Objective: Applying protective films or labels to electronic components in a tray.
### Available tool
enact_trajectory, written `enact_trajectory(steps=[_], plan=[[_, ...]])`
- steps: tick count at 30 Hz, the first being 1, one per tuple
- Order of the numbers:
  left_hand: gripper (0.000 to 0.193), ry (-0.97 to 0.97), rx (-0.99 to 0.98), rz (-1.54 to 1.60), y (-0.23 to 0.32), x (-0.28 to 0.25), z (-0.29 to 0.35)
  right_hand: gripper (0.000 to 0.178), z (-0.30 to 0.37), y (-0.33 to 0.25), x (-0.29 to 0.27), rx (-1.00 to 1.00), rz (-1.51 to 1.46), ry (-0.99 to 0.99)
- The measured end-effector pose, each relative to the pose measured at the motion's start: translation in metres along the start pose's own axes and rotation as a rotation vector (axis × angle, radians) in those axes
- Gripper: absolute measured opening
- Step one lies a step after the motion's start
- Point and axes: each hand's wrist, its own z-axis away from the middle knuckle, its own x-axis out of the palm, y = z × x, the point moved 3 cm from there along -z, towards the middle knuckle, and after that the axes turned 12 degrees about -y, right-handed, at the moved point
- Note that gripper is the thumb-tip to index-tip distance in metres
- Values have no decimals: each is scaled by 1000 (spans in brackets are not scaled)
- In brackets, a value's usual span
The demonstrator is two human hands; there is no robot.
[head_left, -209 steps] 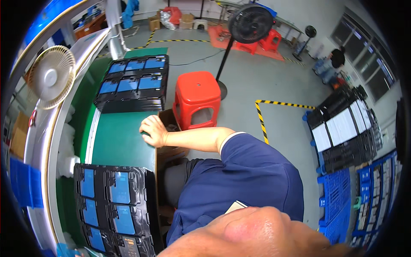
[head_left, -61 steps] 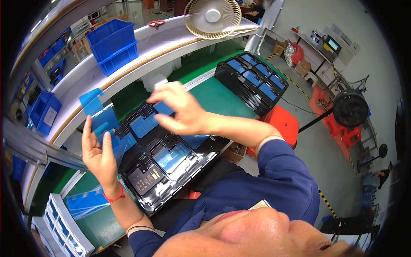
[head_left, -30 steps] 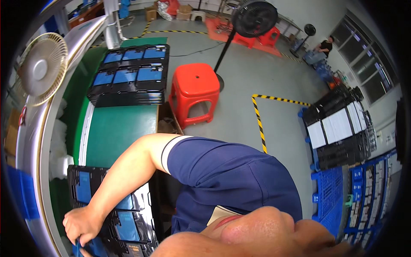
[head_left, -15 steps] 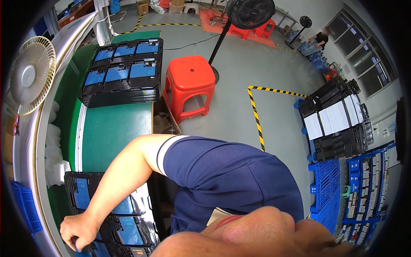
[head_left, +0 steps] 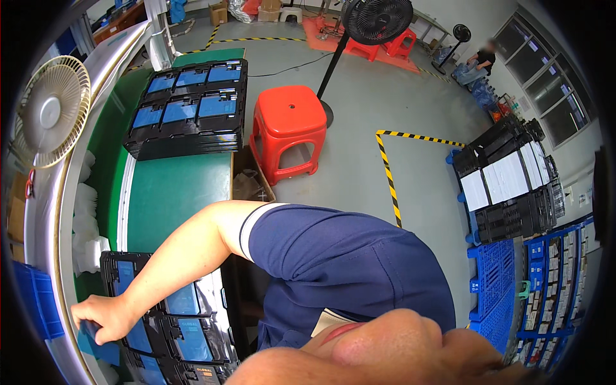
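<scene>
My right hand (head_left: 108,317) reaches across the near black plastic tray (head_left: 215,321) to its left edge. Its fingers are closed on a small, flat blue piece (head_left: 106,351), which hangs below the hand; whether it is film or card I cannot tell. Blue rectangular panels (head_left: 192,339) sit in the tray's black frame, and my forearm covers part of it. The tray rests on the green bench top (head_left: 183,192). My left hand is out of view.
Farther along the bench lies a stack of black trays with blue panels (head_left: 192,106). A white fan (head_left: 50,112) and a blue bin (head_left: 38,301) flank the bench's left side. A red stool (head_left: 290,115) and black floor fan (head_left: 378,19) stand right of it.
My right hand has moved left and slightly up in the picture, carrying the blue piece from over the tray toward the bench's outer edge. The whole view has shifted slightly.
</scene>
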Motion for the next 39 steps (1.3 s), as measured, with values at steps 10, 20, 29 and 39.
enact_trajectory(steps=[10, 20, 29, 39], plan=[[29, -693, -425, 30, 26, 51, 18, 53, 18, -14, 31, -119, 40, -416], [9, -720, -162, -13, 81, 67, 17, 46, 33, -36, 24, 148, -15, -596], [12, -575, -153, -67, 77, 48, 5, 10, 27, -20, 24, 322, 6, -565], [9, -513, -67, -61, 78, 37, 13, 9, 35, -21, 20, 515, -170, -477]])
